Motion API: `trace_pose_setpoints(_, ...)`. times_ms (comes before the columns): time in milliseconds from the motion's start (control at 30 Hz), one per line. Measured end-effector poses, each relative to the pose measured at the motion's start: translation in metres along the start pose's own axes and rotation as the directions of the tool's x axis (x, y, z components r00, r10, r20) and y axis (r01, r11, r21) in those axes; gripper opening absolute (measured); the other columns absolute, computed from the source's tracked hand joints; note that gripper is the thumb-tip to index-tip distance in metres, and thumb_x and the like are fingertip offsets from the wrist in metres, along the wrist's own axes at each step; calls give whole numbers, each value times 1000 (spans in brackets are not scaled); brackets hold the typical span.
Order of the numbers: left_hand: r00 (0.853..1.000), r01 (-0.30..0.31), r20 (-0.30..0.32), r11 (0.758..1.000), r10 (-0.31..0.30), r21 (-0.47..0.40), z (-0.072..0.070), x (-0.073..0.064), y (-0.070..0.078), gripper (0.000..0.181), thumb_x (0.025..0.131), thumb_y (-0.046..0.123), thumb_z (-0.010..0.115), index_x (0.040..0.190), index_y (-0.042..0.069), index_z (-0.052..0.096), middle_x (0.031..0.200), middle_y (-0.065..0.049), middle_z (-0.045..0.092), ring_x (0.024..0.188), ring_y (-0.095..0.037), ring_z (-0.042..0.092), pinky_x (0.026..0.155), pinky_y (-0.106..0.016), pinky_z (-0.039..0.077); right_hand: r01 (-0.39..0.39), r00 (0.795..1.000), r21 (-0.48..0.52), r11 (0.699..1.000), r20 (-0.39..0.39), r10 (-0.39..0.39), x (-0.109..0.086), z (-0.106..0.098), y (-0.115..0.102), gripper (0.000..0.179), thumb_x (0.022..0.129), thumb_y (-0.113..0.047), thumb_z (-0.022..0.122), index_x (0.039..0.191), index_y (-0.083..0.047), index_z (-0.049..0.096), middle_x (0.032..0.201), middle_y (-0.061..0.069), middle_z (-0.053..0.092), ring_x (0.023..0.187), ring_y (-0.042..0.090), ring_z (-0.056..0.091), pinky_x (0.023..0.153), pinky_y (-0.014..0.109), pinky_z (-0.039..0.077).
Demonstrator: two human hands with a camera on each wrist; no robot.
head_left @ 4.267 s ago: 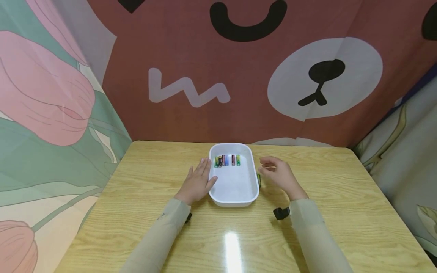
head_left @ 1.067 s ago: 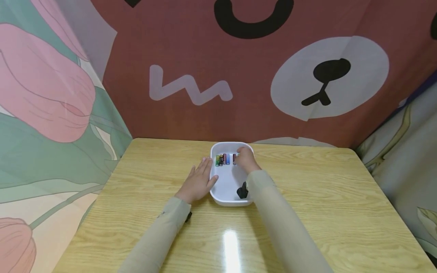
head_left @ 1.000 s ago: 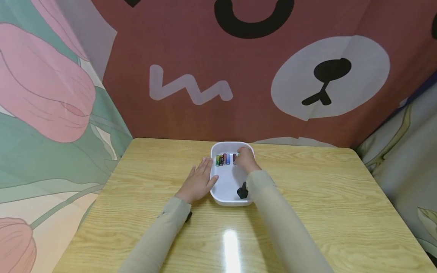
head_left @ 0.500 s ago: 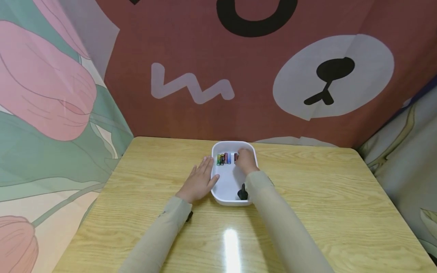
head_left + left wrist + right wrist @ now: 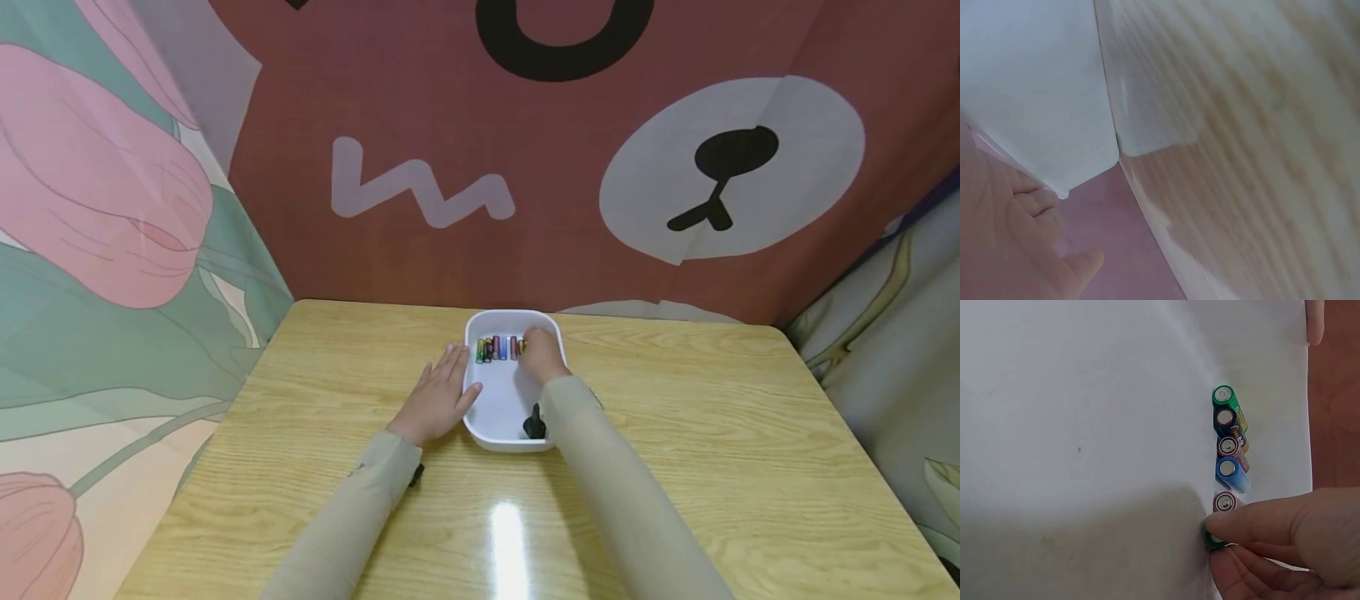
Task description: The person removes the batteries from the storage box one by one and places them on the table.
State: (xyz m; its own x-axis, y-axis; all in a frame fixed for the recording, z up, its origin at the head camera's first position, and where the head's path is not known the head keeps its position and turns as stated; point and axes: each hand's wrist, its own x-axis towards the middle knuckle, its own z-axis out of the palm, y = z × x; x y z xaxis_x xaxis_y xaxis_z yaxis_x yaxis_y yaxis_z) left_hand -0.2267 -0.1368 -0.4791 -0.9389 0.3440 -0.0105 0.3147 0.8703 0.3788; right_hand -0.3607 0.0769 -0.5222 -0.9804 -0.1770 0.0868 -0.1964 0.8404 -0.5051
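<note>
A white tray (image 5: 504, 408) sits on the table with a row of batteries across its far part. In the right wrist view stand a green battery (image 5: 1223, 394), a black battery (image 5: 1225, 417), a red battery (image 5: 1229, 446), a blue battery (image 5: 1228, 467) and, past a small gap, another red battery (image 5: 1225, 500). My right hand (image 5: 543, 355) reaches into the tray, thumb and fingers pinching a green-ended battery (image 5: 1214, 540) at the row's right end, mostly covered by them. Straight-fingered, my left hand (image 5: 437, 398) rests against the tray's left side.
The wooden table (image 5: 360, 350) backs onto a printed bear curtain (image 5: 420, 267). A dark wrist camera (image 5: 534, 425) on the right arm hangs over the tray's near right corner. My right sleeve (image 5: 600, 450) covers part of the tray's right edge.
My right hand moved from right of the tray into it. Over the last half second the right-hand red battery shifted left towards the blue one. The left hand stays against the tray.
</note>
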Motion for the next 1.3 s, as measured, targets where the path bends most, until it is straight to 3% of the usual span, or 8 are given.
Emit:
trace_pose_setpoints(33,1000,0,1,1000,0,0,0,0,0,72,109,47,32,162,5,8,170,-10,6,156,-24,0,124,-54,10,-33,999,-2,999,43,33,-10,-12,-13,11,77,10,59,86,8,64,84,17,65,77,28,54,80,42,51)
trace_pose_setpoints(167,1000,1,4,1000,-1,-2,-1,-1,1,72,109,48,32,162,4,8,170,-10,6,156,-24,0,124,-54,10,-35,998,-5,999,43,36,-30,-31,-36,27,78,11,56,103,15,65,99,24,68,89,30,61,91,40,53)
trace_pose_setpoints(267,1000,5,6,1000,-5,-3,-1,-1,1,72,109,48,32,162,5,8,170,-9,5,156,-24,0,124,-54,10,-73,995,12,997,70,72,-32,-35,-41,40,79,11,60,119,16,64,117,27,68,108,36,64,103,44,50)
trace_pose_setpoints(367,1000,8,7,1000,-8,0,-1,0,1,72,109,48,32,163,5,8,170,-9,5,156,-23,0,124,-54,10,-94,992,33,995,92,91,-34,-38,-43,41,79,11,62,121,14,64,121,26,67,112,36,63,104,44,49)
trace_pose_setpoints(567,1000,7,12,1000,-7,7,0,1,1,73,109,49,30,162,5,7,170,-9,5,156,-23,-1,124,-54,10,-120,987,58,991,112,113,-30,-37,-39,40,78,10,67,118,13,66,116,23,69,101,33,62,99,44,51)
trace_pose_setpoints(800,1000,3,13,1000,-3,5,-2,1,2,72,109,48,31,162,5,7,170,-9,5,156,-23,-1,124,-54,10,-118,988,66,991,112,110,-30,-36,-37,26,75,9,72,101,10,68,95,16,67,82,25,55,83,42,54)
trace_pose_setpoints(1167,1000,5,12,1000,-5,-1,-3,-1,3,73,109,48,32,162,4,9,170,-12,8,156,-24,1,124,-55,11,-100,992,112,989,88,91,-36,-41,-42,28,73,3,79,98,11,69,93,18,69,83,29,60,85,44,55)
trace_pose_setpoints(1300,1000,6,13,1000,-6,-4,-3,-3,3,73,109,48,32,162,4,8,170,-11,7,156,-24,1,124,-55,11,-126,989,156,980,92,112,-37,-40,-43,35,75,1,83,104,12,69,95,18,69,84,28,61,85,43,55)
